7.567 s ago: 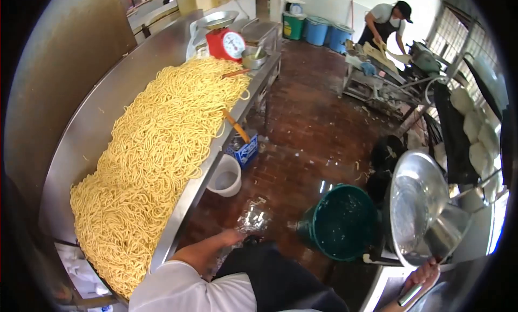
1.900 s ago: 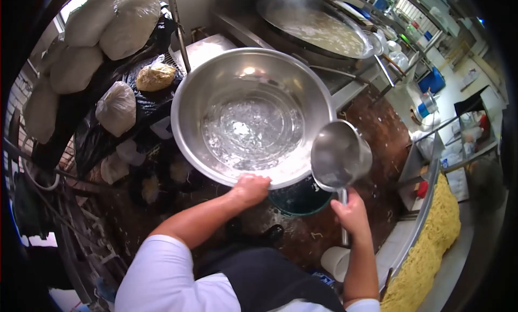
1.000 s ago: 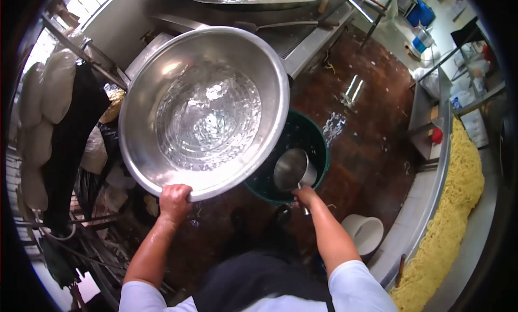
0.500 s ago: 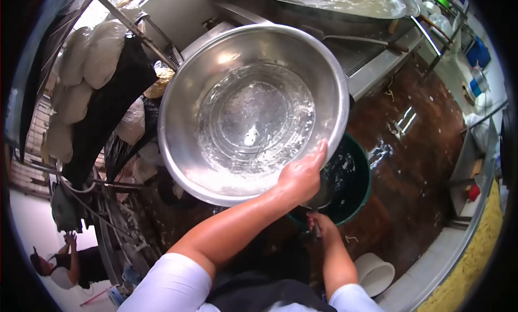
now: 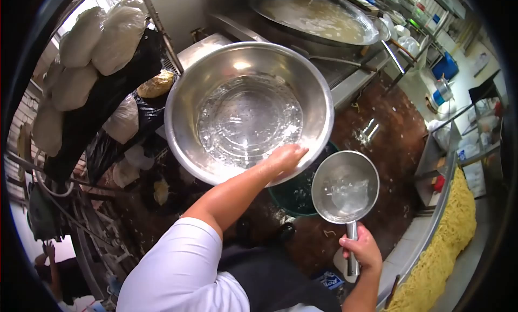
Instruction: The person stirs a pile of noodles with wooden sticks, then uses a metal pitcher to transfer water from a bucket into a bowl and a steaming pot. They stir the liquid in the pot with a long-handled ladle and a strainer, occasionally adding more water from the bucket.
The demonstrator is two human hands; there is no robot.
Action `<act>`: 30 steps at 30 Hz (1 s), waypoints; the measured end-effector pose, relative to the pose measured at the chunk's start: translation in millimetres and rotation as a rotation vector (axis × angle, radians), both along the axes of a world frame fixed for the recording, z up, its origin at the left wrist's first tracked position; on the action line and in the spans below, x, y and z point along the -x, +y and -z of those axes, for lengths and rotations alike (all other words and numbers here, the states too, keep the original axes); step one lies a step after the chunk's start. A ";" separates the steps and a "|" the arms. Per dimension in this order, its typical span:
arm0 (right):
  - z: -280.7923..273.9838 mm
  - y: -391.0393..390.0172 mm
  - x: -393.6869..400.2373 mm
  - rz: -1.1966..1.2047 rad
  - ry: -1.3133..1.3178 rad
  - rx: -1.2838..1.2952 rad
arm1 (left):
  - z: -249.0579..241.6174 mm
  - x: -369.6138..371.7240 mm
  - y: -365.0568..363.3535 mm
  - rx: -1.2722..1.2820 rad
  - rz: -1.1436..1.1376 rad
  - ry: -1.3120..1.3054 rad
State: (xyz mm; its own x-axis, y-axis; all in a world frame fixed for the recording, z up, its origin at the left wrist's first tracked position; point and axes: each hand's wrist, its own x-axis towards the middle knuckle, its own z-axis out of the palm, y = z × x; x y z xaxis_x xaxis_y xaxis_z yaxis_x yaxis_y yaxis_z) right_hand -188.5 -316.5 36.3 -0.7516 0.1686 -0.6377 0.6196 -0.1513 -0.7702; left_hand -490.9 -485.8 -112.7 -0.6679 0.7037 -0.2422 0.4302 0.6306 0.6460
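A large steel basin (image 5: 186,101) with shallow clear water in it fills the middle of the view. My left hand (image 5: 286,158) lies over its lower right rim, with the fingers together over the inner wall; their grip on the rim is partly hidden. To the right, my right hand (image 5: 362,248) is wrapped round the handle of a metal saucepan-like ladle (image 5: 345,188), which holds some clear water. Under the basin and ladle, a dark green bucket (image 5: 294,196) with water in it is partly covered.
A wide wok (image 5: 313,15) of cloudy liquid steams at the top, with a long-handled spatula (image 5: 345,60) below it. Filled plastic bags (image 5: 116,39) hang at left. Yellow noodles (image 5: 437,258) lie at lower right. Another person (image 5: 59,274) is at lower left.
My right hand has lifted the ladle out of the green bucket, up and to the right, with water in it. The basin sits slightly lower in view as the camera has shifted.
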 end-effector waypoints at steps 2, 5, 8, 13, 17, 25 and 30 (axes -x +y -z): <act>-27.2 -27.2 7.6 -0.051 0.033 -0.101 | 27.2 -15.4 -17.8 -0.031 0.102 0.161; -48.0 -57.9 23.7 -0.143 0.067 -0.222 | 25.1 -34.0 -39.3 -0.045 -0.122 -0.052; -56.7 -81.5 44.0 -0.091 0.123 -0.044 | -59.9 -37.2 -77.8 0.160 0.219 -0.071; -54.9 -93.8 53.6 -0.017 0.087 0.180 | -50.7 -1.4 -201.7 0.600 0.005 -0.103; -57.2 -96.1 46.3 0.007 0.108 0.264 | -61.2 64.0 -321.0 0.887 -0.236 0.458; -44.2 -59.7 -8.0 0.311 0.193 0.190 | -38.8 -51.2 -235.1 0.240 0.243 0.322; -23.9 -30.5 -42.7 0.461 0.161 0.080 | -63.0 -63.3 -210.3 0.099 0.153 0.510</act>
State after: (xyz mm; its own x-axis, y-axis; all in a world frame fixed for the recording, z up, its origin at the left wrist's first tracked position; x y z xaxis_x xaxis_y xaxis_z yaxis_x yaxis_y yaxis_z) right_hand -145.8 -347.0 60.2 -0.7004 0.4616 -0.5444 0.3484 -0.4446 -0.8252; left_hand -427.6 -696.1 -49.6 -0.6099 0.7923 0.0159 0.7651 0.5835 0.2723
